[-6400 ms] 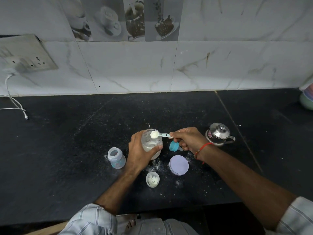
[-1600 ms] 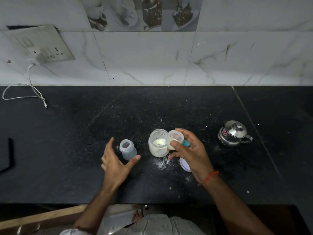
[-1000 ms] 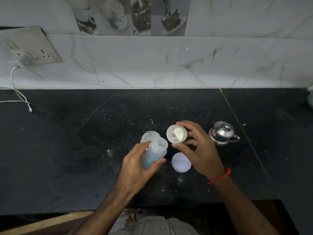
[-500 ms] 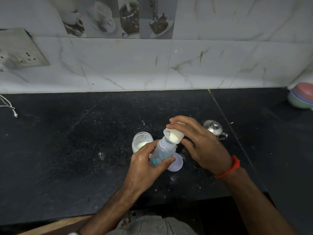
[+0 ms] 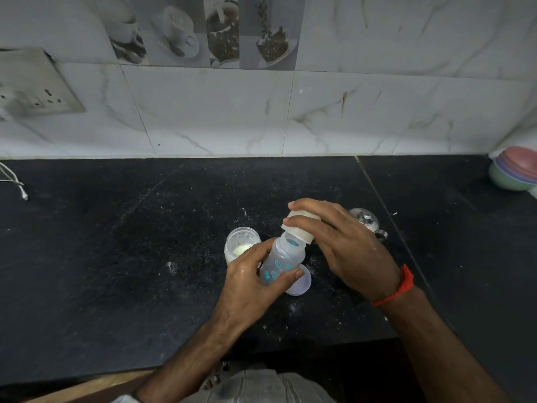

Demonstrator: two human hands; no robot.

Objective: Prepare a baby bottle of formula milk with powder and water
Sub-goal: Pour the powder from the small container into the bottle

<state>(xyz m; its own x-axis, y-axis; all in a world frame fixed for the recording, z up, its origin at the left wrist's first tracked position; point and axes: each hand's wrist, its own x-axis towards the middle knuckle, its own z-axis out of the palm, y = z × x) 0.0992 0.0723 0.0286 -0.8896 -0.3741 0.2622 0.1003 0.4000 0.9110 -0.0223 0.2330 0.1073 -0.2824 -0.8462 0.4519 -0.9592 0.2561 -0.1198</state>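
The marble-tiled wall [image 5: 334,112] fills the back, with a strip of printed tiles [image 5: 203,30] showing cups and coffee beans along the top; no writing on them can be read. Below it the black stone counter [image 5: 116,257] runs the full width, its near edge cutting across just in front of the person. The left half of the slab is open, and a seam in the stone runs diagonally on the right.

At the right edge a stack of pastel bowls [image 5: 515,173] sits against the wall. A switch plate [image 5: 35,85] is mounted at far left, and a white cable end [image 5: 23,193] lies on the counter beneath it.

The left hand [image 5: 250,283] grips the baby bottle [image 5: 283,261] around its lower body, fingers and thumb curled round it. The bottle is tilted, its long axis leaning up and to the right, mouth open; teal leaf prints mark its side, no lettering legible. The right hand [image 5: 343,242] pinches a small white cup [image 5: 299,226] tipped mouth-down onto the bottle's mouth.

Just left stands an open powder jar [image 5: 241,247]. A pale lid [image 5: 299,282] lies flat under the bottle. A small steel pot [image 5: 367,222] shows behind the right hand.
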